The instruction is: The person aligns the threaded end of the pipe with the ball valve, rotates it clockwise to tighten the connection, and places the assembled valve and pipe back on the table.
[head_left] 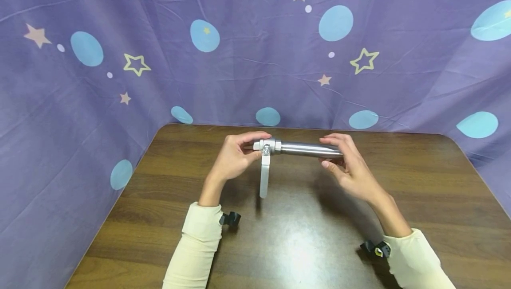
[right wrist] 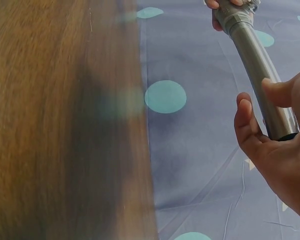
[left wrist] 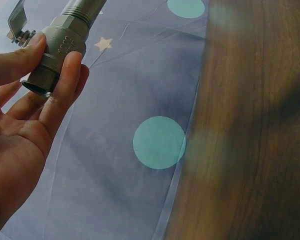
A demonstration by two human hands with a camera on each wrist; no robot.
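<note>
A metal ball valve (head_left: pixel 273 145) is joined to a smooth steel pipe (head_left: pixel 301 148), the two held level above the table. My left hand (head_left: pixel 233 158) grips the valve body at its free end, thumb on one side and fingers on the other. From the valve, a flat lever handle (head_left: pixel 264 178) points toward me. Around the pipe's right end curves my right hand (head_left: pixel 352 171). In the right wrist view its thumb (right wrist: pixel 277 92) lies against the pipe, with fingers on the far side. Threads show beside the valve's hex collar (left wrist: pixel 72 22) in the left wrist view.
The brown wooden table (head_left: pixel 303 218) lies below both hands. Behind it and along its left side hangs a purple cloth (head_left: pixel 255 72) with stars and blue dots. Each wrist wears a black strap mount (head_left: pixel 230 219) by the pale sleeve.
</note>
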